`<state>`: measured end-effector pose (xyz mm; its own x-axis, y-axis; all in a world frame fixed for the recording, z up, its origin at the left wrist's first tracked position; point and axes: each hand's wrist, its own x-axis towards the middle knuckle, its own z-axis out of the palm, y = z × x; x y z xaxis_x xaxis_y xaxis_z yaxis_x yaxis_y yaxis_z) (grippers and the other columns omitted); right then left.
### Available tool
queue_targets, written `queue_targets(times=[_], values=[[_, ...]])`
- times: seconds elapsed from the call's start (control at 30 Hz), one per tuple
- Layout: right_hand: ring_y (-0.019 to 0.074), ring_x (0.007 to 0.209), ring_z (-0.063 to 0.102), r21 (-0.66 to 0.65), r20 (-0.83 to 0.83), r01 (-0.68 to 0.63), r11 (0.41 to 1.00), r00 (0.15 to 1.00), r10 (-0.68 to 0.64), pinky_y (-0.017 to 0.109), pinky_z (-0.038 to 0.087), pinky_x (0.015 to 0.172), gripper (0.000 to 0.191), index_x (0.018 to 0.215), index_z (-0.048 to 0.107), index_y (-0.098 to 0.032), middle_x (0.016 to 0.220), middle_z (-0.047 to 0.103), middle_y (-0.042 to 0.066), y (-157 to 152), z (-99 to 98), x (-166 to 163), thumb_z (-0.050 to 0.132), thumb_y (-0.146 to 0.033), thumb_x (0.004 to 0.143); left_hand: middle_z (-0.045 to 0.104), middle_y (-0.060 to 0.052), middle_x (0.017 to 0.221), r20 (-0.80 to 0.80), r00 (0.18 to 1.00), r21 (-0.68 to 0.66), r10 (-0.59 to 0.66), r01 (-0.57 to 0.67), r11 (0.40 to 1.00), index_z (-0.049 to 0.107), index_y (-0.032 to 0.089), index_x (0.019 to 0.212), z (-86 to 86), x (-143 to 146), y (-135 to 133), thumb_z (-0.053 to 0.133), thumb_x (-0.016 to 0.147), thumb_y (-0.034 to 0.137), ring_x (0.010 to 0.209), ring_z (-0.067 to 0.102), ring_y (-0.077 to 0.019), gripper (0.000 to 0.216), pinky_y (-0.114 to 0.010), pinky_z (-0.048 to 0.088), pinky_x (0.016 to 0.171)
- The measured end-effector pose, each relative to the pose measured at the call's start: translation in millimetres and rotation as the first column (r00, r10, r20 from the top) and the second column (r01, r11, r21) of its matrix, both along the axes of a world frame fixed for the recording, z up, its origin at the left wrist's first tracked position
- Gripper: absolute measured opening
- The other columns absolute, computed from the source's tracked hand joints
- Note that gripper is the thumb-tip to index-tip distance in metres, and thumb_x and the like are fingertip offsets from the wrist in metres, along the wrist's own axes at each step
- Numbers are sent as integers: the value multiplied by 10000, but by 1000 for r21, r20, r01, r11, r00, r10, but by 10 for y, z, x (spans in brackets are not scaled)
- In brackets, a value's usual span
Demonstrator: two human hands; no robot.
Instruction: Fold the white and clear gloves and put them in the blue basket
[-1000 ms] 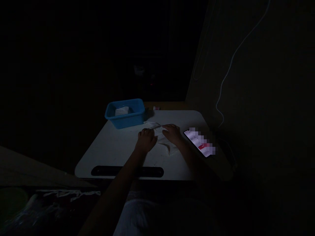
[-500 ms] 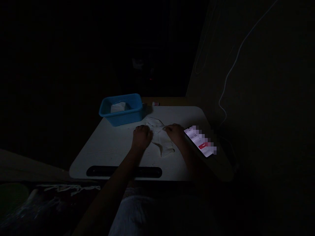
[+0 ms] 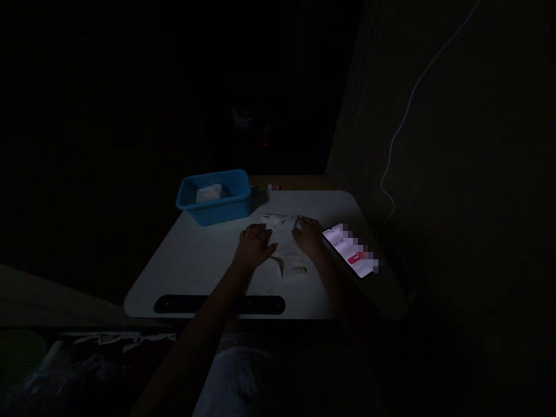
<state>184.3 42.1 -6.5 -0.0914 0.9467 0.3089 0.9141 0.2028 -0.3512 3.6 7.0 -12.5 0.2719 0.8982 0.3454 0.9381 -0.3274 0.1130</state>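
The scene is very dark. A small white cloth [image 3: 286,249] lies on the white lap table [image 3: 195,266]. My left hand [image 3: 255,246] rests flat on the cloth's left side, fingers stretched out. My right hand [image 3: 309,236] presses on the cloth's right side near its far corner; its fingers look bent, and I cannot tell whether they pinch the fabric.
A blue plastic tub [image 3: 215,197] holding folded white cloth stands at the table's far left. A lit phone [image 3: 351,250] lies at the right edge. A dark slot handle [image 3: 219,304] runs along the near edge. A white cable [image 3: 403,121] hangs on the right wall.
Both hands shifted slightly on the cloth. The left hand opened flat, and the cloth's far edge now lies folded flatter between the hands.
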Motion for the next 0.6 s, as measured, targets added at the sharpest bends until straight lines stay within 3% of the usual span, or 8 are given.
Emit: queue_targets(times=[0.2, 0.33, 0.47, 0.6], values=[[232, 1056, 445, 50, -88, 55, 997, 995, -51, 369, 311, 901, 243, 953, 658, -231, 1158, 564, 53, -4, -2, 33, 496, -283, 780, 518, -89, 1191, 26, 999, 20, -19, 18, 1000, 577, 214, 1088, -2, -9, -1, 509, 756, 489, 1096, 406, -288, 437, -441, 377, 873], [238, 1155, 347, 93, -10, -81, 992, 997, 82, 417, 252, 931, 171, 803, 681, -271, 1262, 488, 6, -39, 27, -10, 519, -323, 785, 528, -80, 1157, 46, 998, 27, -43, 42, 999, 586, 225, 1079, -10, -12, 1, 518, 756, 468, 1072, 416, -274, 409, -427, 382, 864], [250, 1219, 278, 99, 77, -152, 983, 986, 145, 446, 219, 947, 207, 911, 664, -293, 1350, 405, 8, -12, 29, -76, 501, -355, 800, 516, -72, 1180, 41, 995, 21, -87, 86, 996, 595, 236, 1081, -15, -16, 8, 519, 764, 431, 1079, 405, -272, 379, -429, 384, 863], [273, 1248, 253, 79, 100, -69, 994, 993, 61, 477, 198, 963, 336, 1114, 573, -281, 1382, 369, 50, 58, 8, -67, 490, -349, 795, 506, -65, 1205, 26, 991, 12, -132, 132, 991, 605, 255, 1079, -30, -32, 24, 530, 757, 427, 1091, 398, -278, 373, -443, 380, 866]])
